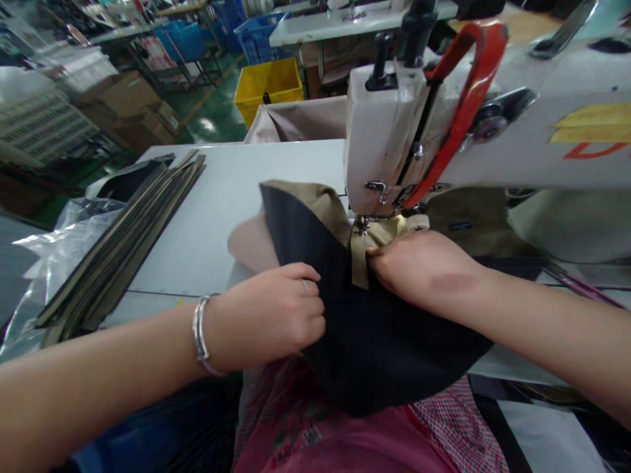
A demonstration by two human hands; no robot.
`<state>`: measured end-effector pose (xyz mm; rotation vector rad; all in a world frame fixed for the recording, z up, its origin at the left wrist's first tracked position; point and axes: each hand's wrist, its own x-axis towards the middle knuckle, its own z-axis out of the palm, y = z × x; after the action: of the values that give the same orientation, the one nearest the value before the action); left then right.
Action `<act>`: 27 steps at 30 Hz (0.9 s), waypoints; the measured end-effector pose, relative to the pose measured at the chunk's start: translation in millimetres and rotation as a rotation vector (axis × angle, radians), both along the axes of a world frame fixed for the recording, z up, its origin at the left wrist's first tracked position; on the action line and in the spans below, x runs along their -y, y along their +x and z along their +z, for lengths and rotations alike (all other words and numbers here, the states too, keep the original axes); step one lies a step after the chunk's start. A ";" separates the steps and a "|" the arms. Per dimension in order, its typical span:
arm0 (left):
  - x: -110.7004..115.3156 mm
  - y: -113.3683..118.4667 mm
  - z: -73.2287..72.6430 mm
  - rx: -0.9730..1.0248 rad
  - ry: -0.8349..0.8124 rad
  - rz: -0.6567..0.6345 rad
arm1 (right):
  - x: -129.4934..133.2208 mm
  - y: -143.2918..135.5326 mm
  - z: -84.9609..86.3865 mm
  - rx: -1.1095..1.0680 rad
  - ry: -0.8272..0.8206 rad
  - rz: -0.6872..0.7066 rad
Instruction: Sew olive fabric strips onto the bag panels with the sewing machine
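Note:
A large fabric piece [340, 315], black on one side and khaki on the other, hangs over the table's front edge. Its khaki part lies under the needle area of a white sewing machine [374, 131]. My left hand [276, 315], with a ring and a silver bracelet, has its fingers curled on the left edge of the black fabric. Close to the presser foot [363, 226], my right hand [419, 266] is closed on the fabric beside a short khaki strip [359, 263]. The right fingertips are partly hidden.
A bundle of dark and khaki strips [133, 243] lies on the white table [187, 217] at left, near clear plastic [54, 256]. Behind stand a yellow crate [271, 85], a cloth-lined bin [310, 118] and cardboard boxes [123, 98]. The machine arm [542, 144] spans the right.

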<state>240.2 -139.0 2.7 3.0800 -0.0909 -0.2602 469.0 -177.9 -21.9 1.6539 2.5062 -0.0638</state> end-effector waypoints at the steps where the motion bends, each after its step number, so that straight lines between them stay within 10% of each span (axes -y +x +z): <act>1: -7.4 -5.8 4.2 -0.030 -0.020 0.046 | -0.9 1.1 0.1 0.021 -0.014 -0.020; 6: 10.6 6.4 -3.4 -0.041 -0.055 0.356 | -7.3 2.9 7.5 0.091 -0.075 -0.050; 15: 75.6 62.4 -44.9 0.171 -0.038 0.233 | -3.9 -18.2 25.2 0.166 -0.165 -0.075; 20: 64.9 21.3 -24.5 -0.003 -0.177 0.030 | 8.5 -18.3 10.9 0.108 -0.034 -0.054; 27: 42.5 -31.6 -9.9 -0.248 -0.254 0.584 | 9.9 -8.4 -9.4 0.045 0.069 -0.045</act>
<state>208.6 -181.5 -7.2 2.6449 0.7080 -0.5380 460.5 -187.8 -31.4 1.7184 2.4644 0.0561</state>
